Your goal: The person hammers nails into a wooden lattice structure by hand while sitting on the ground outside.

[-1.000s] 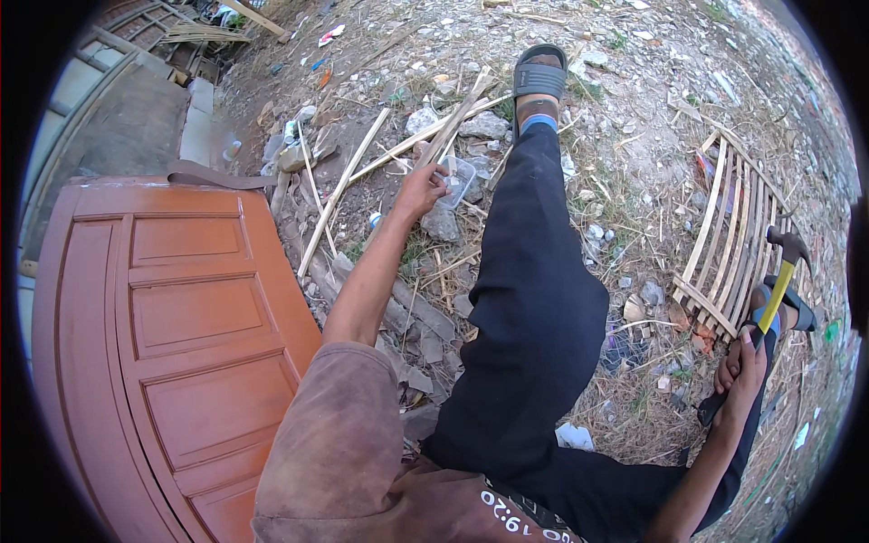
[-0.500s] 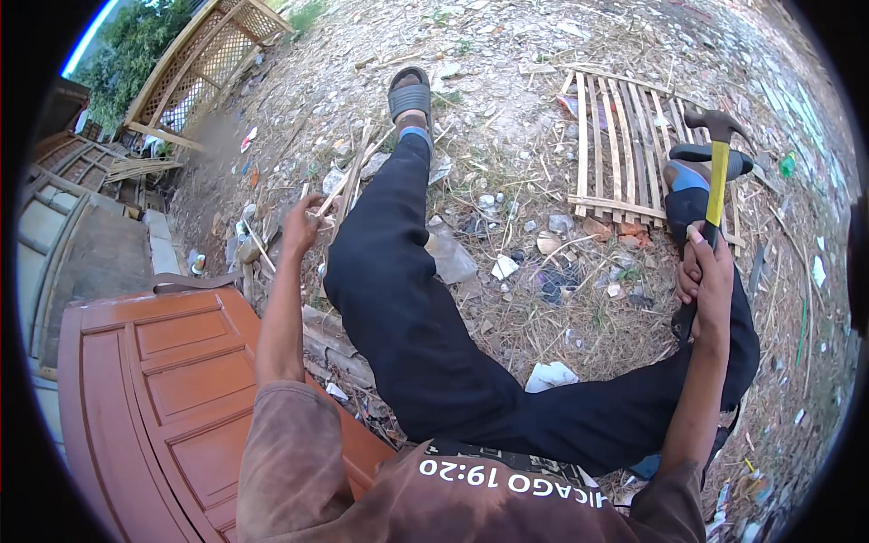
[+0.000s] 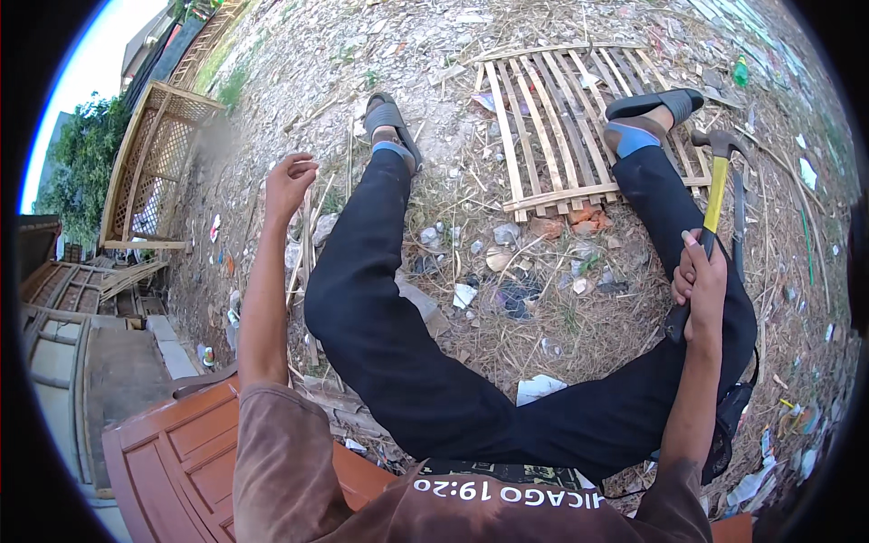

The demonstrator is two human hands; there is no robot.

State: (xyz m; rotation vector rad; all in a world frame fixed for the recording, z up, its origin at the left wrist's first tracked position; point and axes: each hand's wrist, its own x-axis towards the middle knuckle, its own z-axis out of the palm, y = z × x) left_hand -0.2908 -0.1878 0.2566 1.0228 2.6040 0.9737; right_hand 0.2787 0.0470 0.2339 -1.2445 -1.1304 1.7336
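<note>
My right hand [image 3: 703,282] is wrapped around the black lower grip of a claw hammer [image 3: 715,195], its yellow shaft slanting up and its dark metal head at the top. The hammer stands over my right leg, with the head beside my right sandal. Raised beyond my left knee, my left hand [image 3: 291,185] has its fingers curled toward the thumb. Whatever it may pinch is too small to make out. On the ground near the right foot lies a slatted wooden panel [image 3: 543,136], several pale strips joined by crosspieces.
A reddish-brown panelled door [image 3: 186,462] lies at my lower left. Beyond it, a wooden lattice frame [image 3: 149,167] leans at the far left. Rubble, dry straw, brick pieces [image 3: 579,222] and a white scrap [image 3: 540,389] litter the ground. A green bottle [image 3: 740,71] lies far right.
The view has shifted, so the lattice frame and door sit lower. My left hand has moved up and away from the sticks beside my leg. The hammer stays in my right hand.
</note>
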